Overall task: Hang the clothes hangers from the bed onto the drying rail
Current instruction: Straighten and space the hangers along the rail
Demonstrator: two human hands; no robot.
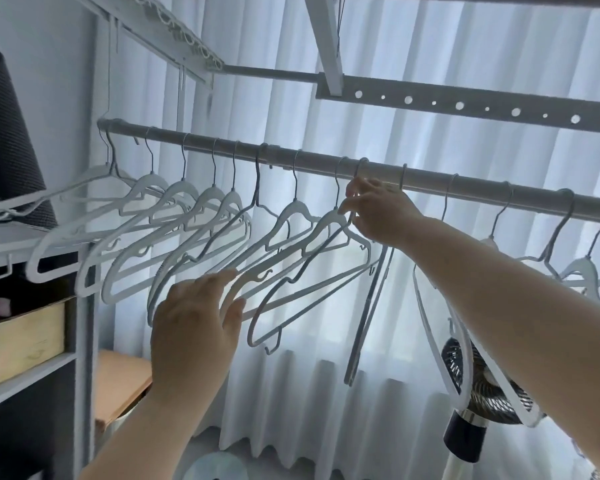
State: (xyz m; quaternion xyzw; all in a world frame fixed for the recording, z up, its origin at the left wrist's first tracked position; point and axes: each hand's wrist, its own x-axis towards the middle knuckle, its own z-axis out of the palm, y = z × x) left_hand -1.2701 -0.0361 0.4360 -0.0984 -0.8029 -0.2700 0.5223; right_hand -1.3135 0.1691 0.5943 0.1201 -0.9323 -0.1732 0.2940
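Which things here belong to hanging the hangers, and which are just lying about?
Job: rail, hanging hangers, the hanger pinched by the right hand, left hand touching the row.
Lying about: fan, wooden box, shelf, curtain.

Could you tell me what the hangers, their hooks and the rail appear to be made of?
The hangers look like white plastic with a matte finish, going by the moulded ribs and notches. The hooks are thin grey wire, likely metal. The rail is a grey tube with a dull sheen, apparently metal, possibly coated.
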